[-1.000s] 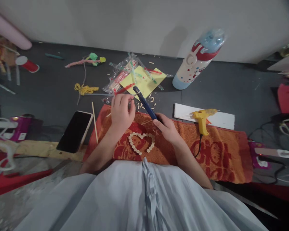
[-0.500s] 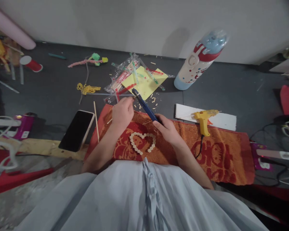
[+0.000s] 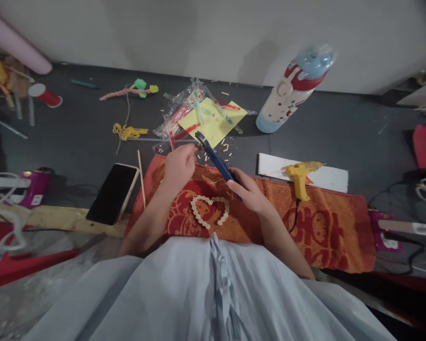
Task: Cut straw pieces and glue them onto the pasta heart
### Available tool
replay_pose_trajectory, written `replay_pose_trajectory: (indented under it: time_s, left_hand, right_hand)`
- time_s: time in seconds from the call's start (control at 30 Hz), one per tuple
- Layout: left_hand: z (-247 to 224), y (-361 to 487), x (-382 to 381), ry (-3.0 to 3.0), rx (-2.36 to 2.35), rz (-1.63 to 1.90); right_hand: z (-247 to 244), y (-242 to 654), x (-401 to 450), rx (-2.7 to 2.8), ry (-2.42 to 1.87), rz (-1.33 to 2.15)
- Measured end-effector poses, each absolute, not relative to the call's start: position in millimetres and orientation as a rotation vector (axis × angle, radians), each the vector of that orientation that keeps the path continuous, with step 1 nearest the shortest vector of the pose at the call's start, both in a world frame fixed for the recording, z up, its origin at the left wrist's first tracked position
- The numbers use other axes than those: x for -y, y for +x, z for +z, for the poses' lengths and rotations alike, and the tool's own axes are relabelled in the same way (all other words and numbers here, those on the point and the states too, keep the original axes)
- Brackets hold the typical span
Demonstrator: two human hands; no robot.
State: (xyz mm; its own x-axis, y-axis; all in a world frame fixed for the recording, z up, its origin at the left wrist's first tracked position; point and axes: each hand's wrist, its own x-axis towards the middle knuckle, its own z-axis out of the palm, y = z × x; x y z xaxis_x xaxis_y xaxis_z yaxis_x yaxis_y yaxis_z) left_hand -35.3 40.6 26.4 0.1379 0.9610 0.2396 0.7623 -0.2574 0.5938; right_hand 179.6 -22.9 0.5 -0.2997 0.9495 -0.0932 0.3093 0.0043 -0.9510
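Note:
My right hand (image 3: 246, 188) is closed around the handles of a dark blue cutting tool (image 3: 218, 162), which points up and left. At the tool's head, my left hand (image 3: 181, 162) pinches something small that I cannot make out. A heart outline of small pale pieces (image 3: 198, 215) lies on the orange and red towel (image 3: 344, 232) below both hands. Small cut bits (image 3: 227, 148) are scattered beyond the tool, by a yellow paper sheet (image 3: 213, 124) with plastic-wrapped sticks (image 3: 179, 116) on it.
A yellow glue gun (image 3: 300, 177) rests on a white board (image 3: 335, 179) at the right. Behind it stands a bottle (image 3: 287, 99). A phone (image 3: 112, 193), a thin stick (image 3: 141, 179) and yellow yarn (image 3: 131, 132) lie at the left.
The blue tool's handles are spread apart more, and the fingers of my right hand have loosened a little. My left hand has shifted very slightly.

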Motion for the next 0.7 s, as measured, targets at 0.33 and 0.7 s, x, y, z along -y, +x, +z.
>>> replay_pose_trajectory:
  time_s: [0.33,0.7]
  left_hand:
    - [27.0,-39.5,-43.8,1.884,-1.572,0.88]
    - [25.5,-39.3,-42.2,2.005,-1.576,0.866]
  right_hand:
    - [0.0,186.1,22.0,1.749,-1.282,1.276]
    - [3.0,185.9,21.5,1.746,-1.319,1.241]
